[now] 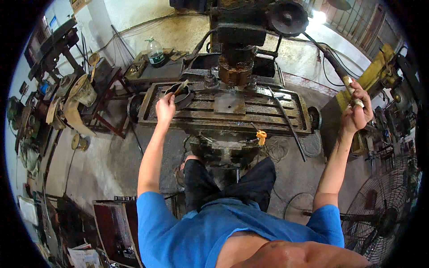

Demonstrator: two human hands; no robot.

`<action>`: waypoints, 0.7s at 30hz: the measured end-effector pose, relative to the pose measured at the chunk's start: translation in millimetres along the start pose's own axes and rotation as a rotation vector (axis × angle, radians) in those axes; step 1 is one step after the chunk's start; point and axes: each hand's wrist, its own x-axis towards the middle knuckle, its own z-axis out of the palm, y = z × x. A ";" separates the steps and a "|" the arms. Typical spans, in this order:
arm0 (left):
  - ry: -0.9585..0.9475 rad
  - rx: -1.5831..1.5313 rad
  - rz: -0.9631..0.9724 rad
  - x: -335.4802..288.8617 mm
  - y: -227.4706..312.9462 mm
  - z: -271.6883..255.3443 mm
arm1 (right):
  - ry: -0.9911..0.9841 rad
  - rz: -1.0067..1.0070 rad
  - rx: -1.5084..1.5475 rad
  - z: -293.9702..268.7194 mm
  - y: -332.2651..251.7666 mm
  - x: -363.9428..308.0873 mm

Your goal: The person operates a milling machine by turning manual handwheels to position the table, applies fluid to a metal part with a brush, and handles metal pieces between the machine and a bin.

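Note:
My left hand (pixel 166 108) is closed around a brush (pixel 180 88), which slants up over a dark round pan (pixel 184 100) at the left end of the machine table (pixel 156 117). At the far right, my right hand (pixel 359 107) grips the light-coloured end of a long lever (pixel 333 60) that runs up to the machine's dark round wheel (pixel 287 18). A flat metal plate (pixel 229 103) with a small hole lies mid-table. Above it hangs the rusty brown spindle head (pixel 235 70); its lower tip is hard to make out.
A long dark bar (pixel 288 123) slants over the table's front right edge. An orange-yellow handle (pixel 261 136) sticks out at the front. A large clear bottle (pixel 155 52) stands on the back-left bench. On the right is a caged fan (pixel 384 214); a bucket (pixel 85 89) stands left.

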 end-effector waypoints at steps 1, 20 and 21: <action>-0.100 -0.205 -0.056 -1.8 12.2 5.5 | 0.014 -0.012 -0.012 -2.4 1.7 0.1; -0.186 -0.330 -0.020 -6.0 85.9 136.5 | 0.044 0.019 -0.041 -1.7 2.7 -26.6; -0.229 -0.341 -0.080 -6.7 82.2 137.3 | 0.042 0.028 -0.045 -1.9 3.5 -29.3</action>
